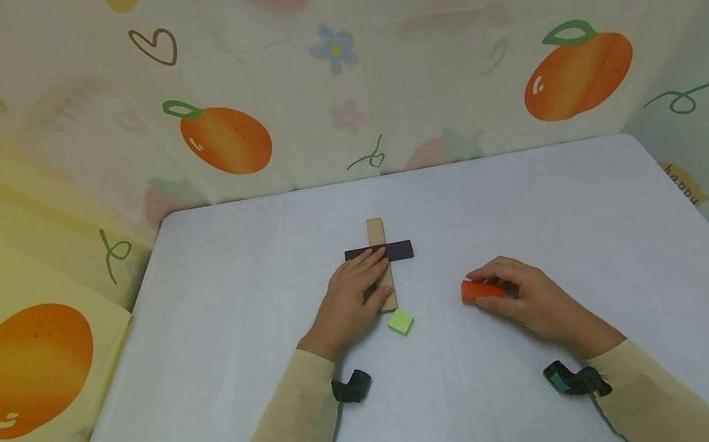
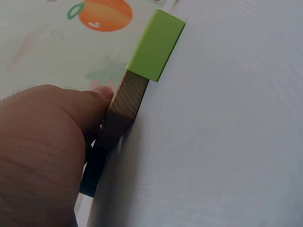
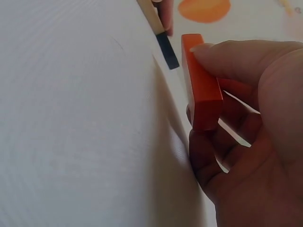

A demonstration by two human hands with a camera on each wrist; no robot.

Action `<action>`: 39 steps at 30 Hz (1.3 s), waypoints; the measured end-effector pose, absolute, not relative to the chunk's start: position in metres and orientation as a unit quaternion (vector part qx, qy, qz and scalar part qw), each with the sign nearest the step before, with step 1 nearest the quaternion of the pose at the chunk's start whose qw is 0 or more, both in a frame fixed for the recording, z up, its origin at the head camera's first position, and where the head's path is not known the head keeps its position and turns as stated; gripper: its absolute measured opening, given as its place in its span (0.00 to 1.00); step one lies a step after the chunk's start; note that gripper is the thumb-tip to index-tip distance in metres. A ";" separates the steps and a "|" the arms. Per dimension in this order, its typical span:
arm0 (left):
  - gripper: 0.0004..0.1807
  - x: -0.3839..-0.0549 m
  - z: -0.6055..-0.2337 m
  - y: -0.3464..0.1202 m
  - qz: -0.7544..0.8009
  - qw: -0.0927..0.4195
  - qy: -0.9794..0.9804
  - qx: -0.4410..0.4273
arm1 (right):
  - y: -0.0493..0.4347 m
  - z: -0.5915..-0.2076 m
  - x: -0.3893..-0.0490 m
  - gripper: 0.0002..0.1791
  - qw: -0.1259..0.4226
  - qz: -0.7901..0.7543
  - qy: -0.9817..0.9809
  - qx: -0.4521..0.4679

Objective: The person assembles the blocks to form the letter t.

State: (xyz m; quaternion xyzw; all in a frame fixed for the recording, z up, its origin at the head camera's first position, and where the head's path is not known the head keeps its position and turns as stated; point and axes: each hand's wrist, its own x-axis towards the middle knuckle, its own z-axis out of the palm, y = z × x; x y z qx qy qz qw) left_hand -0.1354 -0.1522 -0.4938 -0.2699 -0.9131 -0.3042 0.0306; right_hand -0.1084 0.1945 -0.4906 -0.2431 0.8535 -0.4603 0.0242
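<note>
My left hand (image 1: pixel 353 292) lies over two crossed strips, its fingers extended onto the black strip (image 1: pixel 401 250) and its thumb against the pale wooden strip (image 1: pixel 375 232). The black strip lies across the wooden one. A light green block (image 1: pixel 401 322) sits diagonally at the wooden strip's near end; the left wrist view shows the green block (image 2: pixel 156 45) close up, beyond the thumb. To the right, my right hand (image 1: pixel 536 301) pinches an orange-red rectangular block (image 1: pixel 481 291) between thumb and fingers. In the right wrist view the orange-red block (image 3: pixel 203 85) appears tilted, just off the white surface.
A white-covered table (image 1: pixel 253 264) lies under everything. Behind it and at the sides hangs a printed cloth (image 1: pixel 445 89) with oranges and hearts. Dark wrist devices (image 1: pixel 352 387) sit by both sleeves.
</note>
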 end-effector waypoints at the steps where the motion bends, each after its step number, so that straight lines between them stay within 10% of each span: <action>1: 0.28 -0.135 -0.494 -0.152 -0.304 0.031 -0.913 -0.271 | 0.194 -0.490 -0.108 0.20 0.022 -0.462 0.852 -0.245; 39: 0.29 -0.136 -0.495 -0.153 -0.298 0.024 -0.917 -0.264 | 0.163 -0.488 -0.095 0.18 0.048 -0.424 0.855 -0.295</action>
